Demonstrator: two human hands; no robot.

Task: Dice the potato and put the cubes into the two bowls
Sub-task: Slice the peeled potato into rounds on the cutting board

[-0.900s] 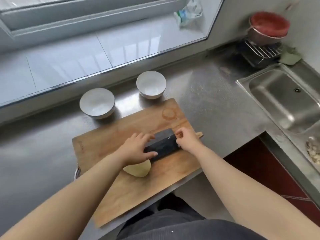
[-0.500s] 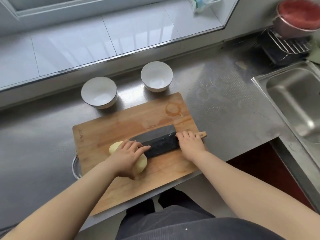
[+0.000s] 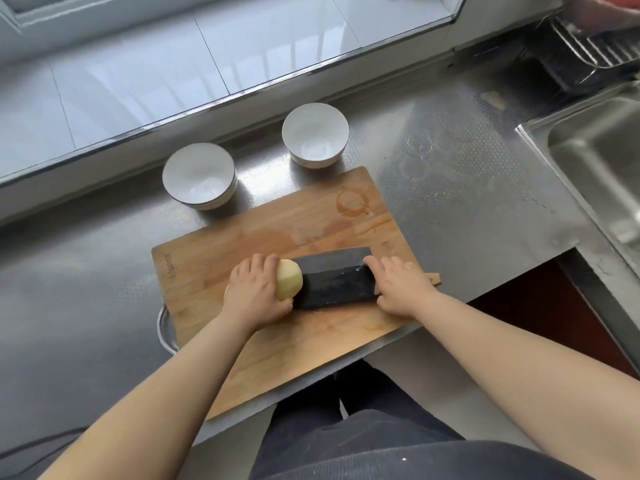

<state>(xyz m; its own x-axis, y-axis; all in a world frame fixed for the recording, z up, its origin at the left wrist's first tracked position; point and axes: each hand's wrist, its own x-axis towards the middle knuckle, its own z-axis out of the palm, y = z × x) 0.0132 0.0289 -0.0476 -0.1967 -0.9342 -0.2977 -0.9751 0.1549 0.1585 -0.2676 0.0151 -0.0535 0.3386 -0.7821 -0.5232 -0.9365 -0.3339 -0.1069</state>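
- Two hands work on the board (image 3: pixel 277 358): the left hand (image 3: pixel 254 292) curls over the potato (image 3: pixel 289 278) and grips it, and the right hand (image 3: pixel 398 289) is wrapped round the knife (image 3: pixel 332 282) where blade meets handle.
- Compared with half a second ago, the potato is turned: then it lay lengthwise under the left hand with pale ends showing at 9 and 3 o'clock of the fingers; now only its rounded end shows, at 3 o'clock of the hand, touching the blade.
- The left hand has shifted toward 12 o'clock and a little right on the board; the right hand has kept its hold on the knife.
- The view has also tipped down, so the red pot seen earlier at top right is nearly cut off.
- The potato sits mid-board, slightly left of centre. Its long axis appears to run roughly 9 to 3 o'clock, the visible end pointing to 3 o'clock at the knife; the far end is hidden by the hand.
- The knife's dark blade lies with its long axis about 9 to 3 o'clock, the handle tip poking out at 3 o'clock of the right hand.
- Both white bowls stand on the tabletop (image 3: pixel 86 289) beyond the board: the left bowl (image 3: pixel 199 174) at 11 o'clock of the potato, the right bowl (image 3: pixel 315 135) at 12 to 1 o'clock.
- A sink (image 3: pixel 595 161) lies at 2 o'clock, well apart.
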